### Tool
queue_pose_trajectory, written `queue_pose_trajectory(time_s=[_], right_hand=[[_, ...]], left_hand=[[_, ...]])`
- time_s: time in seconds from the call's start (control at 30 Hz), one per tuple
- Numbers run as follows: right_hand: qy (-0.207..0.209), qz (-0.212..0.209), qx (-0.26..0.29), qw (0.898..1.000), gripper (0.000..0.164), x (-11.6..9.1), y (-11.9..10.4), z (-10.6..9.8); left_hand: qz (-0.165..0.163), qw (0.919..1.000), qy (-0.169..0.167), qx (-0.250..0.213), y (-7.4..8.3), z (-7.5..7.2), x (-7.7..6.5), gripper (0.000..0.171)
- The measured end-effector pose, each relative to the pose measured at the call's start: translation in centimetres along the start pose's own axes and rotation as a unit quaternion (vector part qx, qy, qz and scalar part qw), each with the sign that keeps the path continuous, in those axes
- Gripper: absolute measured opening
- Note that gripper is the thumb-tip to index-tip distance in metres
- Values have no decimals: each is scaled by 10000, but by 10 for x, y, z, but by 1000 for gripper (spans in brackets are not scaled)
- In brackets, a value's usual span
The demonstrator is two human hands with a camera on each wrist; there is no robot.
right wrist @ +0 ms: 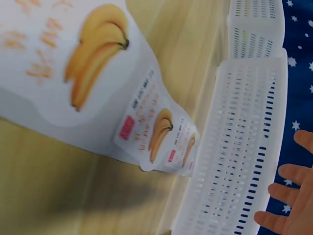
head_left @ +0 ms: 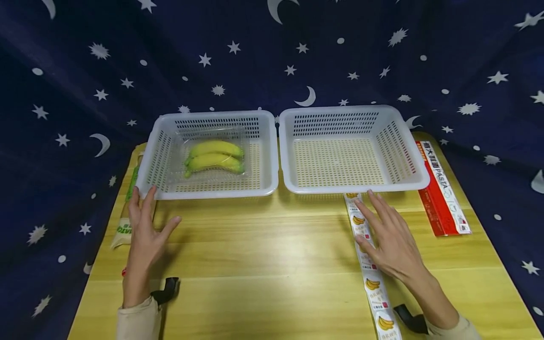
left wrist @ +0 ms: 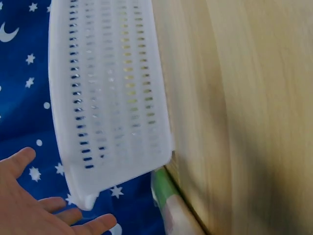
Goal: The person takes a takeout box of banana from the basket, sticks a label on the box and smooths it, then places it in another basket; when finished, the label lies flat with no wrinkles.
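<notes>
My left hand (head_left: 146, 236), fingers spread, is at the front left corner of the left white basket (head_left: 212, 192); whether its fingertips touch the rim I cannot tell. Inside that basket lies a clear plastic box (head_left: 174, 160) with bananas (head_left: 214, 157) in it. Over a strip of banana stickers (head_left: 372, 284) hovers my right hand (head_left: 393, 238), holding nothing, its fingertips near the front rim of the right white basket (head_left: 357, 189). Both hands also show in their wrist views beside the slotted basket walls. The strip's far end passes close to the right basket.
A red and white pasta package (head_left: 444, 198) lies right of the right basket. A green and cream package (head_left: 124, 226) lies at the table's left edge, partly hidden by the left basket and hand. A dark starry cloth (head_left: 255, 52) hangs behind the wooden table (head_left: 263, 264).
</notes>
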State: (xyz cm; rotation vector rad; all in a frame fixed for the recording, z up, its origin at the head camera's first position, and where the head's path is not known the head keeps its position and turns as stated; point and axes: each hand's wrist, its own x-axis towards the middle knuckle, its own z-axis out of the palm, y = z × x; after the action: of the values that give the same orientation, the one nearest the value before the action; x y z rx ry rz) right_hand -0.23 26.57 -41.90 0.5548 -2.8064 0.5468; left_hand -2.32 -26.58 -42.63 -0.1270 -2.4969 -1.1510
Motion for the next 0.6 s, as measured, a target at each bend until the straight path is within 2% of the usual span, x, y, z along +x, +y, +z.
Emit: queue_pose_trajectory(time_s=[0.1,0.27,0.47,0.6], right_hand=[[98,-114,96,9998,77,7,0,-1],[130,-273,131,9995,79,18,0,-4],[16,-573,367,9977,79,37,-4,-6],[-81,-1006,553,9934,80,58,-9,-7]], left_hand=[[-275,9996,21,-59,-2,0,4,82],[-802,9967,-19,-75,-5,2,8,93],[-799,9964,161,-245,-13,5,13,97],[-1024,9917,316,-707,-19,7,16,95]])
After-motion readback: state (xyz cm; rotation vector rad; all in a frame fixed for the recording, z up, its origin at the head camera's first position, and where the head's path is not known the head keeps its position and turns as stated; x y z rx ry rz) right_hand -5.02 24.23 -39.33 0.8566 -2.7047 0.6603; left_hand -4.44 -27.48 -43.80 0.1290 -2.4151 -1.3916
